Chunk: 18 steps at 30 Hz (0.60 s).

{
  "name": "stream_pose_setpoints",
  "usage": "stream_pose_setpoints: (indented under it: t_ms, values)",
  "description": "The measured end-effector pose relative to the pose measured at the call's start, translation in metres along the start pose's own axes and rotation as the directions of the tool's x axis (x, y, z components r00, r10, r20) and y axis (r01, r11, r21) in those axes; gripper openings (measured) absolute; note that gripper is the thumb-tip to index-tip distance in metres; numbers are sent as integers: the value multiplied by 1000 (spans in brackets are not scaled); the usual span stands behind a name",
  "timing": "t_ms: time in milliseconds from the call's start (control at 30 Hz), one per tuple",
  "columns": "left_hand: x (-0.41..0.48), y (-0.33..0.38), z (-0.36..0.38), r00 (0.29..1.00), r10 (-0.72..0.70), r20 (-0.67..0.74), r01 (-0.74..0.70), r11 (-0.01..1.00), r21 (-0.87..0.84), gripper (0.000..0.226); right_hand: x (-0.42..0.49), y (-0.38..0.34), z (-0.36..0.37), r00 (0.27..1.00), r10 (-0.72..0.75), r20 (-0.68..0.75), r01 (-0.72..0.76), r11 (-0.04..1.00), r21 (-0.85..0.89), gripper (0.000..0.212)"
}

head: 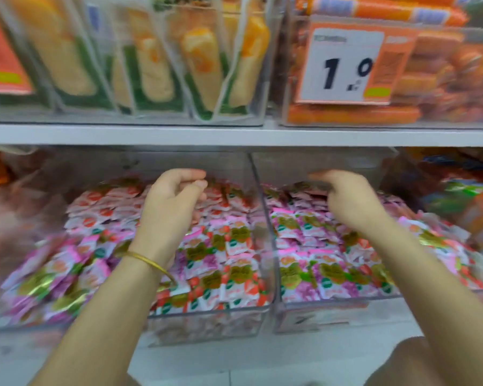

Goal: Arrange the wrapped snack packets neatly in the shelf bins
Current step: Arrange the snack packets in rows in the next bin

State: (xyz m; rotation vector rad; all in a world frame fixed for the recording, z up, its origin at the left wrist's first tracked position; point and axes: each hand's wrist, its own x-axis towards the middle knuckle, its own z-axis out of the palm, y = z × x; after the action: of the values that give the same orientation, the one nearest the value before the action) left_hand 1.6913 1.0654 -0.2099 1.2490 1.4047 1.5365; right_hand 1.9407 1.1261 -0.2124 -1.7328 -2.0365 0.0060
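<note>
Head view: two clear bins stand side by side on the lower shelf, the left bin (pixel 207 324) and the right bin (pixel 318 316), their walls touching in the middle. Both are filled with small pink, white and red snack packets (pixel 221 246), lying in rough overlapping rows.

The left grip (pixel 173 201) hangs over the back half of the left bin, just above the packets. Its fingers curl in toward the thumb with a small gap between. The picture is blurred there, so I cannot tell whether a packet sits inside. A thin gold bracelet (pixel 148 263) circles that wrist.

The right grip (pixel 346 199) reaches over the far end of the right bin, fingers bent downward at the rearmost packets. Whether it touches or pinches one cannot be told.

Above, a white shelf board (pixel 151 135) carries more clear bins: yellow-and-green packs (pixel 151 65) upright on the left, orange wrapped sticks (pixel 352 114) on the right behind a price tag (pixel 343 65).
</note>
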Motion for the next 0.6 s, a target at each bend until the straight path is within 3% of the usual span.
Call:
stream_pose_setpoints:
  t_ms: [100,200,300,433,533,600]
  values:
    - [-3,2,-29,999,-7,-41,7,1000,15,20,-39,-60,-18,975,-168,-148,201,947,251,54]
    - [-7,0,-53,997,-19,-76,23,999,45,19,-69,-118,-21,931,-366,1,338,863,376,49]
    - [-12,-3,-69,996,-16,-85,24,995,95,18,-62,-148,11,872,-423,246,360,895,261,47]
    - [-17,-2,-80,997,-27,-78,34,996,82,20,-32,-156,62,847,-296,442,335,942,-10,38]
    - [-18,-2,-81,999,-22,-41,26,995,100,20,-25,-160,78,751,-245,613,361,930,-71,57]
    - [-18,-1,-81,1000,-18,-23,20,994,106,20,-23,-163,81,720,-263,642,412,907,-91,62]
